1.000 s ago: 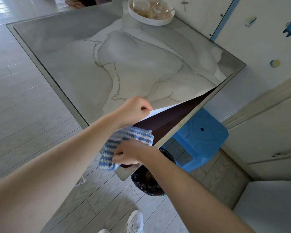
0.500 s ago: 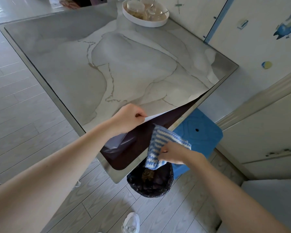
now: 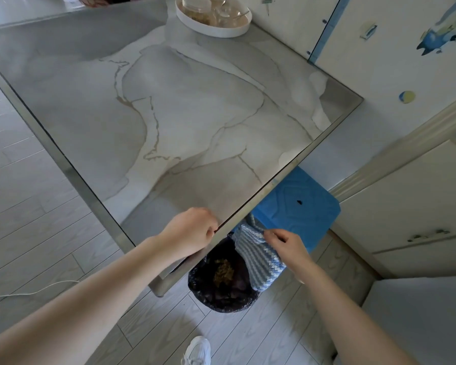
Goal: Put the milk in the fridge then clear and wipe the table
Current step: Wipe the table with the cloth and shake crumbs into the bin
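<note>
Flattened again, mat edge pinched by left hand fingers; right hand pinches cloth.

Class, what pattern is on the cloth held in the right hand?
The cloth has blue-and-white stripes; head view.

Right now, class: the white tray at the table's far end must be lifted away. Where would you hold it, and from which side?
Take the white tray by its raised rim, at two opposite points, coming over the table from its open left side. Jars fill its middle and the wall stands close on its right; a level grip probably suits.
</note>
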